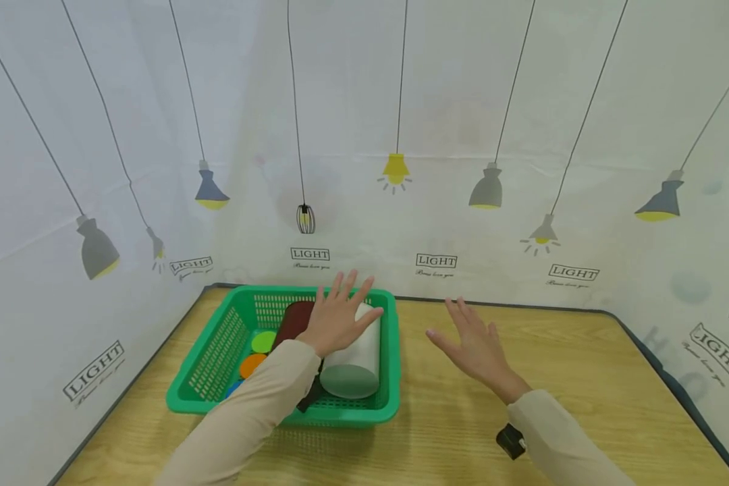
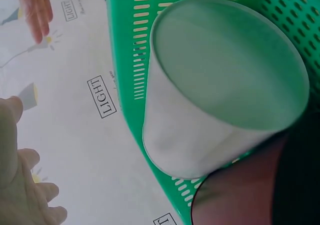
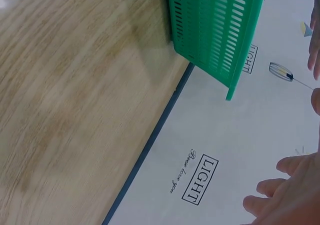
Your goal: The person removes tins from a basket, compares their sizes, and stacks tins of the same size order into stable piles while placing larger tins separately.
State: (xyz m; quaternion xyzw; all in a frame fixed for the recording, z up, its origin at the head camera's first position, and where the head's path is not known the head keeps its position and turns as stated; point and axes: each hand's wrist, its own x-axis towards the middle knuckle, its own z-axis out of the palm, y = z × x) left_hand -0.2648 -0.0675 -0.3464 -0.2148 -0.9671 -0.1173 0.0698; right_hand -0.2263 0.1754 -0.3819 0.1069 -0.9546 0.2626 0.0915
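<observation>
1. Cylinder, white-walled with a grey-green end face (image 1: 354, 364): lies on its side in the right half of the green basket (image 1: 389, 405), long axis running front to back, flat end toward the person. On its side it fits below the basket rim, and the right basket wall, which it lies close to, appears to stop it rolling. The left wrist view shows the same end face (image 2: 230, 65) large and close, with slotted basket wall (image 2: 130, 60) beside it.

2. Left hand (image 1: 338, 317): fingers straight and spread, palm down over the far top of the cylinder. Nothing is clasped. Whether the palm rests on the cylinder or hovers just above it cannot be told. The cylinder lies directly beneath the palm and extends back toward the wrist.

3. Right hand (image 1: 475, 344): flat, fingers extended and relaxed, holding nothing, above the wooden table (image 1: 583, 378). It sits outside the basket, to the right of it and apart from its wall. The cylinder is to this hand's left, beyond the basket wall.

4. Other basket contents, left of the left hand: dark maroon piece (image 1: 293, 320) just beside the cylinder; green disc (image 1: 263, 341), orange disc (image 1: 252, 365) and a blue piece (image 1: 233, 388) lying flat on the basket floor, partly hidden by the sleeve.

5. Surround: white cloth printed with lamps (image 1: 395, 169) behind and to both sides of the table.
</observation>
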